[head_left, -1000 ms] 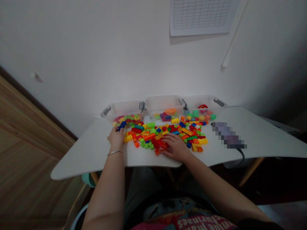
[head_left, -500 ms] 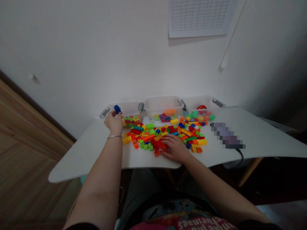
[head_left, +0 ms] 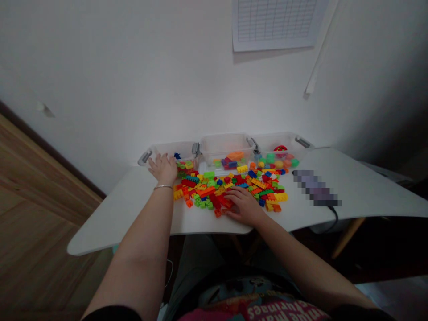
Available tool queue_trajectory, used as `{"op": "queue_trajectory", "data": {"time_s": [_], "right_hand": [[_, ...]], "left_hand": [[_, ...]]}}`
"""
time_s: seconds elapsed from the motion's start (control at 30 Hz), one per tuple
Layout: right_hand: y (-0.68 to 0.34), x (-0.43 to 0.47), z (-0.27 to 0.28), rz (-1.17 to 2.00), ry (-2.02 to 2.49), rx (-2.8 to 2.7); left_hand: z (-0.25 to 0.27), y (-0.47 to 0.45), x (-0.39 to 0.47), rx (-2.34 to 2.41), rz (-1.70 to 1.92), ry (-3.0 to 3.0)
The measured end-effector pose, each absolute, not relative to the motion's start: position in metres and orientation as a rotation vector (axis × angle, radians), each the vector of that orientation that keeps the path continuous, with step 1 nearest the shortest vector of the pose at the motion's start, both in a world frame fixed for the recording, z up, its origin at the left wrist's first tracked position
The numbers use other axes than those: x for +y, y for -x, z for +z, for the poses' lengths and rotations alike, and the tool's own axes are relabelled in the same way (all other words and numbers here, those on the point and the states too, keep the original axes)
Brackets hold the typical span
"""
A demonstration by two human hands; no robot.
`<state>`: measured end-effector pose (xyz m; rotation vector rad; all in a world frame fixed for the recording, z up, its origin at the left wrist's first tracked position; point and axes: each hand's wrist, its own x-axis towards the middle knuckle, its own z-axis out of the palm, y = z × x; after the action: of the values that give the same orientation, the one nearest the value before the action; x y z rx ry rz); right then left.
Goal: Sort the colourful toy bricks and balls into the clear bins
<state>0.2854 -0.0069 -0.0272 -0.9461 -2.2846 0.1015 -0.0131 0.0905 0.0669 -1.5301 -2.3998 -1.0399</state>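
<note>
My left hand [head_left: 163, 170] is over the front of the left clear bin [head_left: 160, 149], fingers spread and holding nothing. Just past its fingertips, inside that bin, is a dark blue spiky-edged piece [head_left: 177, 156] above red, green and yellow pieces [head_left: 186, 165]. My right hand [head_left: 246, 207] lies on the near edge of a pile of building bricks [head_left: 209, 191] in many colours. Its fingers are stretched out and touch red bricks [head_left: 219, 201]; what lies under the palm is hidden.
The middle clear bin [head_left: 225, 142] holds orange, purple and yellow pieces. In the right clear bin [head_left: 267, 141] are coloured balls [head_left: 279, 164] and a red round item [head_left: 280, 149]. A blurred-out device [head_left: 314, 187] with a black cable lies on the white table [head_left: 110, 214]. A wall stands behind.
My left hand has let go of the dark blue piece, which is now in the left bin. Its fingers have spread, and it has shifted slightly right. My right hand stays put.
</note>
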Motion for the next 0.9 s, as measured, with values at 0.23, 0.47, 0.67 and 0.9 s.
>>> {"op": "queue_trajectory", "data": {"time_s": [0.23,0.47,0.67,0.9], "right_hand": [[-0.285,-0.007,-0.027,0.098,0.955,-2.292],[-0.285,-0.007,-0.03,0.062,0.967,-2.267],[-0.284,-0.006,-0.03,0.067,0.984,-2.269],[-0.285,-0.005,-0.031,0.022,0.977,-2.283]], "left_hand": [[0.068,-0.001,0.081,-2.45,-1.129,1.46],[0.028,-0.074,0.017,-2.256,-0.823,1.939],[-0.014,-0.109,-0.038,-1.851,-0.563,2.314],[-0.019,-0.113,-0.04,-1.803,-0.578,2.189]]}}
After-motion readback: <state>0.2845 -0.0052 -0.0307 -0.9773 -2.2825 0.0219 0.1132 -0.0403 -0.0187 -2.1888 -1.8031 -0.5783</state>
